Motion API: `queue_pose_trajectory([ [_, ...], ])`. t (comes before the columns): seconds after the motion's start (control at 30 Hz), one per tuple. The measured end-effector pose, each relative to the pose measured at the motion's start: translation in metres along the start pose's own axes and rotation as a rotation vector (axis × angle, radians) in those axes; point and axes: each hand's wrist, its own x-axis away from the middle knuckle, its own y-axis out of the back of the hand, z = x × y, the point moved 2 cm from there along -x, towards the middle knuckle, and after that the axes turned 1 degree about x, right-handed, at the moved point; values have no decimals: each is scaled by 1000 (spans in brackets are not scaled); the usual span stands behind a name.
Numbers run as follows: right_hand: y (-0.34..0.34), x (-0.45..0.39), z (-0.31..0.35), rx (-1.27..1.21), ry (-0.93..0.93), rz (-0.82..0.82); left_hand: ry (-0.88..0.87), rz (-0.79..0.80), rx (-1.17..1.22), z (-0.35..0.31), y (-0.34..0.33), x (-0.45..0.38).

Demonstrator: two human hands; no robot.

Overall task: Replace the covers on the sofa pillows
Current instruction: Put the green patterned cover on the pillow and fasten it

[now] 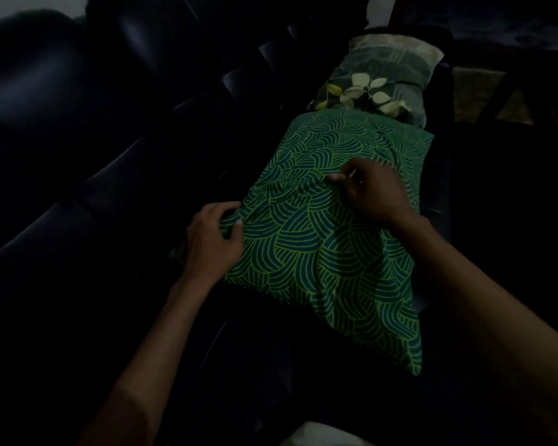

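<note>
Green pillow (pixel 332 252) with a blue-and-lime curved-line print lies flat on the dark glossy sofa (pixel 78 130) seat. Left hand (pixel 211 241) fingers curled, pinching its left edge. Right hand (pixel 372 191) fingers bunched, pinching a fold on top. Fabric thin, wrinkled. Leaf-print pillow (pixel 368 91) just beyond it.
</note>
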Motion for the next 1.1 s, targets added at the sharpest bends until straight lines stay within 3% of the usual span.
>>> queue_pose_trajectory([
  [0.1, -1, 4, 1, -43, 29, -37, -131, 170, 74, -33, -31, -46],
  [0.23, -3, 6, -5, -126, -12, -57, -49, 394, 59, -49, -57, -84],
  [0.37, 5, 12, -17, -244, -41, 42, -12, 230, 102, -49, -49, -114],
  [0.43, 14, 15, -25, -228, -115, 260, -1, 129, 113, -49, -47, -127],
  [0.5, 23, 17, -33, -90, -123, 423, 22, 130, 86, -47, -55, -129],
  [0.53, 28, 14, -36, -43, -116, 399, 28, 167, 62, -45, -61, -127],
  [0.6, 34, 8, -42, -49, -142, 201, 12, 210, 27, -45, -72, -117],
  [0.67, 28, 7, -41, -71, -184, 38, -106, 158, 47, -56, -78, -107],
  [0.8, 2, 20, -37, -70, -215, -71, -325, 244, -26, -85, -95, -81],
  [0.87, 2, 23, -39, -92, -208, -95, -276, 201, -11, -91, -96, -82],
  [1.03, 8, 32, -48, -116, -152, 52, -129, 120, 36, -101, -88, -103],
  [1.1, 12, 37, -51, -89, -194, 11, -87, 103, 40, -98, -90, -104],
])
